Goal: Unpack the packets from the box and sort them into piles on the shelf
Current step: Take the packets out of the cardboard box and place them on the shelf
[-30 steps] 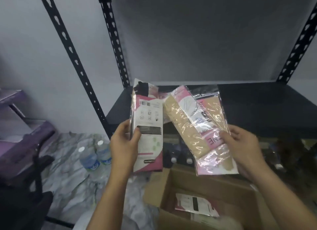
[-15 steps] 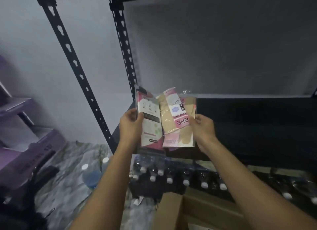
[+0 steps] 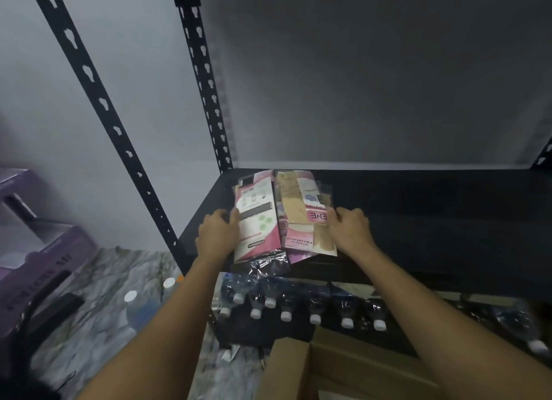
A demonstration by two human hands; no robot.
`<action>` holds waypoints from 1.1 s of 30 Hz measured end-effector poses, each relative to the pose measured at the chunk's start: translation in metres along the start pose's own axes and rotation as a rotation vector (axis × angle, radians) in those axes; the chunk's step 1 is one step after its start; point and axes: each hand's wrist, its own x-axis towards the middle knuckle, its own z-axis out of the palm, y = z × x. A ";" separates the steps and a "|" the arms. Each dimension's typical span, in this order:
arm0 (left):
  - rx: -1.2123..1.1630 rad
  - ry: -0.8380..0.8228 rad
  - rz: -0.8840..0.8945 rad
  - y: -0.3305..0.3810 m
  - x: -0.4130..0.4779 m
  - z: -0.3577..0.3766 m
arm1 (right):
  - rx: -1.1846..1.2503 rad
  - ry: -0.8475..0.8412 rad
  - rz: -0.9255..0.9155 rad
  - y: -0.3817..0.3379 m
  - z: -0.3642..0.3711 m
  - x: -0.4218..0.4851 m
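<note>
Left hand [image 3: 216, 235] gripping pink packet [image 3: 258, 220], right hand [image 3: 349, 228] gripping beige packet [image 3: 301, 217]

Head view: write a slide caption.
Left hand holds pink packets, right hand beige packets, side by side on the black shelf.

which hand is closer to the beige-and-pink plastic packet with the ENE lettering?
Right. The right hand grips the right edge of the beige-and-pink plastic packet; the left hand is farther left, gripping the pink-and-white packet beside it.
</note>
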 end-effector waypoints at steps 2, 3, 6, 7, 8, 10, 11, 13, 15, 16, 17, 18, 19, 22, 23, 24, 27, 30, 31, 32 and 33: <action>-0.035 0.065 0.044 0.004 -0.011 -0.005 | 0.045 0.031 -0.072 0.006 -0.009 -0.013; -0.024 0.103 0.088 0.006 -0.022 -0.006 | 0.060 0.042 -0.110 0.009 -0.013 -0.022; -0.016 0.193 0.260 0.016 -0.063 -0.006 | 0.113 0.068 -0.181 0.023 -0.024 -0.052; -0.021 0.213 0.318 0.019 -0.080 -0.004 | 0.120 0.074 -0.197 0.029 -0.027 -0.063; -0.025 0.228 0.373 0.022 -0.098 -0.001 | 0.123 0.076 -0.211 0.035 -0.031 -0.075; -0.041 0.240 0.458 0.025 -0.135 0.007 | 0.117 0.078 -0.246 0.049 -0.037 -0.098; -0.063 0.235 0.487 0.026 -0.154 0.012 | 0.118 0.084 -0.264 0.056 -0.040 -0.110; -0.112 0.183 0.532 0.025 -0.189 0.027 | 0.127 0.093 -0.285 0.073 -0.044 -0.133; -0.150 0.074 0.547 0.021 -0.218 0.046 | 0.110 0.076 -0.283 0.092 -0.047 -0.154; -0.168 0.005 0.544 0.018 -0.230 0.057 | 0.099 0.057 -0.270 0.103 -0.048 -0.164; -0.180 -0.070 0.537 0.015 -0.241 0.068 | 0.091 0.043 -0.252 0.113 -0.049 -0.174; -0.182 -0.143 0.525 0.012 -0.250 0.078 | 0.085 0.039 -0.230 0.124 -0.049 -0.184; -0.177 -0.205 0.509 0.008 -0.259 0.089 | 0.078 0.041 -0.205 0.135 -0.049 -0.193; -0.143 -0.346 0.495 -0.004 -0.279 0.117 | 0.048 0.031 -0.119 0.167 -0.045 -0.214; -0.132 -0.385 0.493 -0.009 -0.284 0.125 | 0.037 0.011 -0.087 0.178 -0.043 -0.220; -0.121 -0.416 0.489 -0.014 -0.287 0.134 | 0.026 -0.012 -0.059 0.190 -0.042 -0.225; -0.046 -0.484 0.470 -0.032 -0.294 0.157 | 0.003 -0.100 0.005 0.223 -0.035 -0.239; 0.018 -0.575 0.440 -0.051 -0.296 0.180 | 0.007 -0.177 0.069 0.253 -0.024 -0.245; 0.034 -0.606 0.431 -0.058 -0.296 0.187 | 0.001 -0.207 0.086 0.262 -0.019 -0.245; 0.053 -0.634 0.425 -0.064 -0.295 0.195 | -0.016 -0.238 0.097 0.270 -0.014 -0.245; 0.075 -0.662 0.417 -0.070 -0.294 0.202 | -0.040 -0.273 0.102 0.279 -0.010 -0.244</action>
